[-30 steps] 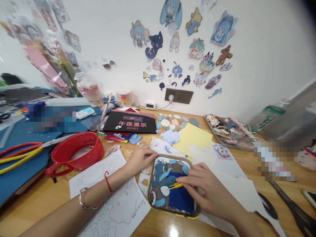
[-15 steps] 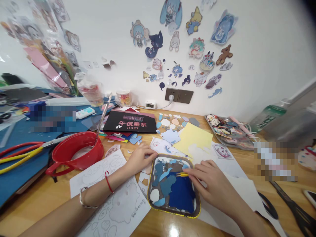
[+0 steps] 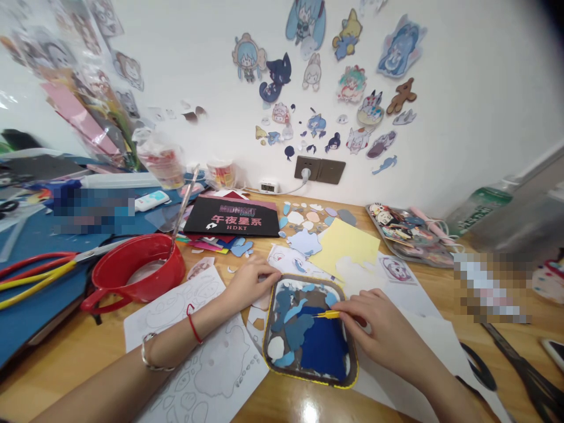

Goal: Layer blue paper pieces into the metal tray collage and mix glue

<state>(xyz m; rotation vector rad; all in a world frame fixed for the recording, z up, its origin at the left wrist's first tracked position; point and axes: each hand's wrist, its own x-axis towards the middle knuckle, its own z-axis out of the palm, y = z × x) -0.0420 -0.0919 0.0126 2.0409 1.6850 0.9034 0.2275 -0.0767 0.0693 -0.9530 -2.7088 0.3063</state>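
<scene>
A square tray [image 3: 269,317] with a yellow rim lies on the wooden table and holds several blue, grey and white paper cut-outs [image 3: 294,330]. My right hand [image 3: 374,329] pinches yellow tweezers [image 3: 326,315], whose tips rest over the blue pieces in the tray's middle. My left hand [image 3: 253,279] lies with curled fingers on the tray's far left corner and on the paper beside it. A red string and a silver bracelet are on my left wrist.
A red bowl [image 3: 134,276] with a stick in it stands at the left, near long red and yellow scissors [image 3: 39,270]. Printed outline sheets [image 3: 198,364], a yellow paper [image 3: 343,244], a black booklet [image 3: 233,217], a sticker tray [image 3: 405,232] and black scissors [image 3: 524,370] surround the tray.
My right hand moved the tweezers from a white piece low in the tray up toward the tray's middle. The white piece now lies at the tray's lower left. My left hand stayed put.
</scene>
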